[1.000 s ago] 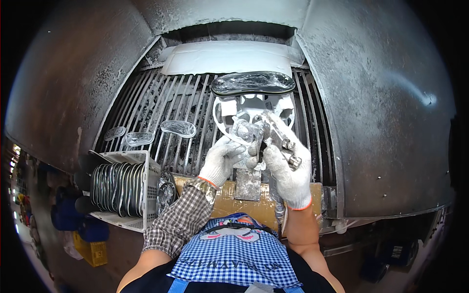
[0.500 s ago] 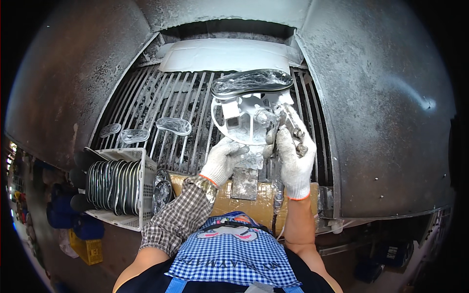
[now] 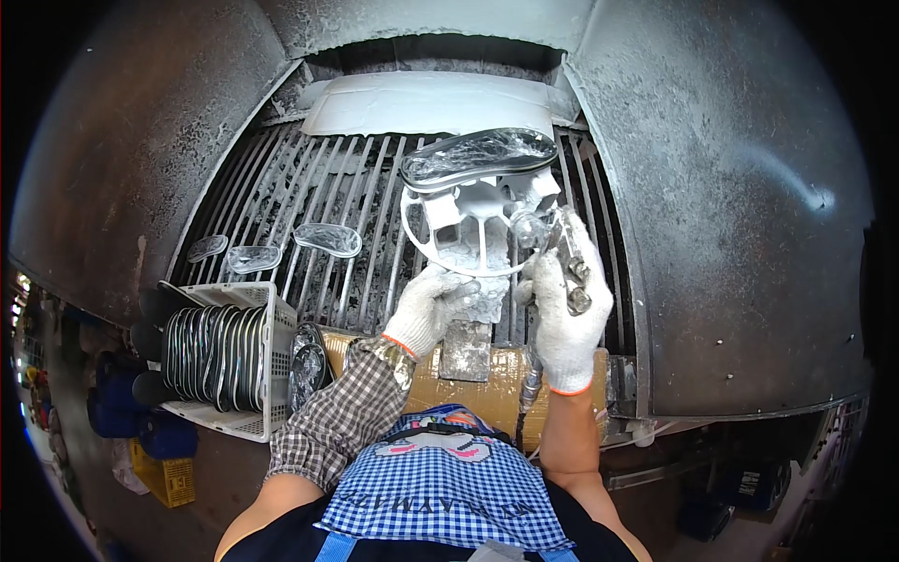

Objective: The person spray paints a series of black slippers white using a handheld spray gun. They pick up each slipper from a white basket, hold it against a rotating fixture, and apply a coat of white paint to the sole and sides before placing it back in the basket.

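Observation:
A dark shoe sole with a pale edge [image 3: 479, 161], its top covered in clear film, lies across a white-coated spoked wheel stand [image 3: 483, 245]. My left hand [image 3: 426, 307], in a white knit glove, has its fingers curled at the wheel's near-left rim. In my gloved right hand [image 3: 573, 314] is a spray gun [image 3: 562, 248], caked with pale coating, its nozzle end pointing at the stand just below the sole's right end. A hose [image 3: 529, 389] hangs beneath the gun. The glove hides part of its handle.
At left, a white plastic crate [image 3: 279, 351] holds several upright soles; another wrapped sole [image 3: 309, 363] leans beside it. Film-covered pieces [image 3: 328, 240] lie on the metal bar grate [image 3: 370, 206]. Metal booth walls [image 3: 730, 234] rise on both sides; a taped cardboard edge [image 3: 506, 365] runs in front.
My right hand has shifted slightly right and down with the spray gun, which now sits at a different tilt. The sole's left end dips a little lower. My left hand stays by the rim.

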Action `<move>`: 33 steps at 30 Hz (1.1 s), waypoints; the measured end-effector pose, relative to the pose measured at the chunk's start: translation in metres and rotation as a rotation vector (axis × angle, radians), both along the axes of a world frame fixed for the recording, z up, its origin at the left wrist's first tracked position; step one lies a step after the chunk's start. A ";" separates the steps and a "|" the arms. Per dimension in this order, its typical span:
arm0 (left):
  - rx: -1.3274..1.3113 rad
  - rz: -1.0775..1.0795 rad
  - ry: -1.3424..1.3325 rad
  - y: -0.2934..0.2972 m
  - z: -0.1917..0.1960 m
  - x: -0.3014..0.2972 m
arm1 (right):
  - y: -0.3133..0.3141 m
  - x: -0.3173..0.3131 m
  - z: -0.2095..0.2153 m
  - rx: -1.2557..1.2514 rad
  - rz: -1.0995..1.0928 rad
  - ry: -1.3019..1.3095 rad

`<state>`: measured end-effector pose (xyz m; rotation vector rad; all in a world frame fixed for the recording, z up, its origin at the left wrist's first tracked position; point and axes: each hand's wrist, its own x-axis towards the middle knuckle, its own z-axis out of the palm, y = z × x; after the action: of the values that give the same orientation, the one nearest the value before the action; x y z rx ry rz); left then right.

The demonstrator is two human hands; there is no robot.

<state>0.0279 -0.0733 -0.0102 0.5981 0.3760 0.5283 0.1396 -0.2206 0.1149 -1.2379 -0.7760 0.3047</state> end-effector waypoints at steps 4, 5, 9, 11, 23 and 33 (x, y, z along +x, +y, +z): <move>0.001 -0.011 -0.016 0.003 -0.003 -0.003 | -0.007 0.011 -0.001 0.005 0.053 0.038; 0.006 -0.005 -0.010 0.004 -0.003 -0.003 | -0.007 0.012 -0.002 0.010 0.057 0.038; 0.012 -0.031 0.002 0.004 0.002 -0.006 | -0.012 0.017 0.005 0.037 0.060 0.135; 0.015 -0.037 0.006 0.007 -0.002 -0.006 | -0.011 0.024 0.001 0.044 0.000 0.091; 0.012 0.001 -0.017 0.020 -0.011 -0.015 | -0.025 0.038 0.009 0.055 -0.071 0.159; -0.021 0.095 0.009 0.038 -0.005 -0.024 | -0.035 0.048 0.014 0.094 -0.109 0.153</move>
<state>0.0034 -0.0350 -0.0152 0.5648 0.4193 0.6122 0.1881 -0.2554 0.1289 -1.1496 -0.5825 0.2674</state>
